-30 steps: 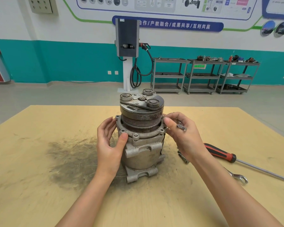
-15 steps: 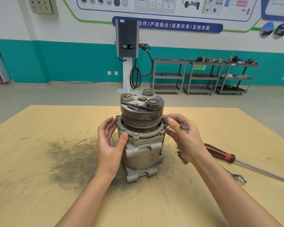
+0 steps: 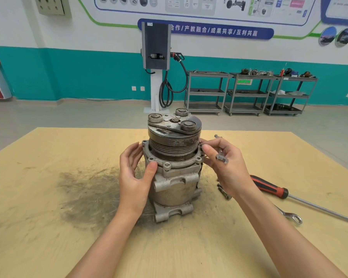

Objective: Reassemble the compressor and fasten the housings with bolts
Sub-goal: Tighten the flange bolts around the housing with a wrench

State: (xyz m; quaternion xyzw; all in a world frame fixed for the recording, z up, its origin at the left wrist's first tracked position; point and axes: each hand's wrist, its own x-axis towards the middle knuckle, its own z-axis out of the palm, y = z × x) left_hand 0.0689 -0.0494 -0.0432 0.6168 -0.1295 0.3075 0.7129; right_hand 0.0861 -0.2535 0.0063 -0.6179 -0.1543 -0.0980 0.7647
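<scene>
The grey compressor (image 3: 174, 183) stands upright on the yellow table (image 3: 48, 227), pulley and clutch plate on top. My left hand (image 3: 135, 173) holds its left side, thumb pressed on the front flange, fingers round the back. My right hand (image 3: 227, 167) is at the right edge of the flange, thumb and forefinger pinching a small bolt (image 3: 201, 145) at a flange hole. A small wrench (image 3: 221, 157) sticks out between the fingers of that hand.
A red-and-black-handled screwdriver (image 3: 269, 187) lies right of the compressor, its long shaft running to the table's right edge. A spanner (image 3: 289, 215) lies beneath it. Loose bolts (image 3: 224, 192) lie by my right wrist. Dark grime stains the table on the left.
My right hand has shifted slightly at the flange's right edge, fingers now closer on the bolt. My left hand and the compressor have stayed put.
</scene>
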